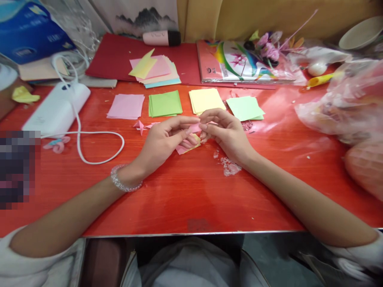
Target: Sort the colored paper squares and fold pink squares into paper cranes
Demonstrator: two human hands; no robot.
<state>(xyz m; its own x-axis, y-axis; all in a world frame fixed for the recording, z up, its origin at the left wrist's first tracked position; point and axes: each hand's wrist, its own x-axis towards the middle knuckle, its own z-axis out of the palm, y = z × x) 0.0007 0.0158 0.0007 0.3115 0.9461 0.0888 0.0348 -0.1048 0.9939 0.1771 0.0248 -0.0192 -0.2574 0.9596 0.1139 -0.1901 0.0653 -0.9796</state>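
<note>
A small folded piece of pink paper [195,128] is pinched between my two hands above the red table. My left hand [166,135], with a clear beaded bracelet [122,184] on the wrist, grips its left end between thumb and fingers. On the other end, the thumb and fingers of my right hand [226,129] are closed. Beneath the hands lies pink and yellow paper [191,145], partly covered by my fingers. Left of my left hand rests a folded pink paper piece [139,126]. The paper's exact folds are hidden by my fingertips.
Behind the hands sit stacks of pink [125,106], green [165,103], yellow [207,100] and mint paper [245,108]. A white power bank [56,107] with a looped cable is at left. A plastic bag [335,99] lies at right. The table edge [197,233] runs in front of me.
</note>
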